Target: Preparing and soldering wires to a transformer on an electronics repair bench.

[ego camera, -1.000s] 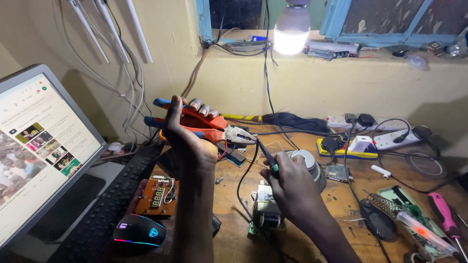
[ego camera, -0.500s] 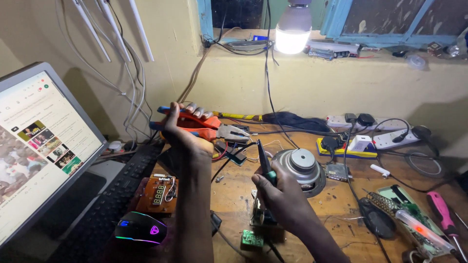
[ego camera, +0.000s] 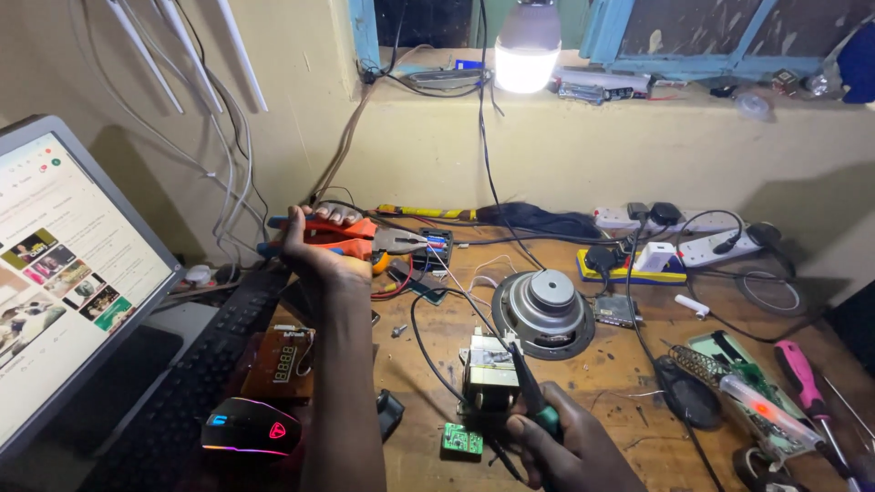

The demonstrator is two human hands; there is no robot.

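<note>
My left hand [ego camera: 314, 241] grips orange-and-blue handled pliers [ego camera: 365, 239], jaws pointing right and clamped on a thin white wire [ego camera: 456, 282]. That wire runs down to a small transformer [ego camera: 489, 369] on the wooden bench. My right hand [ego camera: 570, 446] holds a dark soldering iron with a green grip [ego camera: 530, 387], its tip touching the top of the transformer. A small green circuit board [ego camera: 462, 441] lies just in front of the transformer.
A round speaker [ego camera: 545, 312] sits behind the transformer. A laptop [ego camera: 64, 273], keyboard [ego camera: 196, 364], lit mouse [ego camera: 248, 426] and display board [ego camera: 283, 363] are at left. Power strips [ego camera: 711, 244], a pink screwdriver [ego camera: 807, 378] and a soldering stand [ego camera: 684, 392] are at right. A bulb [ego camera: 527, 50] glows above.
My right hand has dropped with the iron from beside the speaker down to the transformer. My left hand has lowered slightly with the pliers.
</note>
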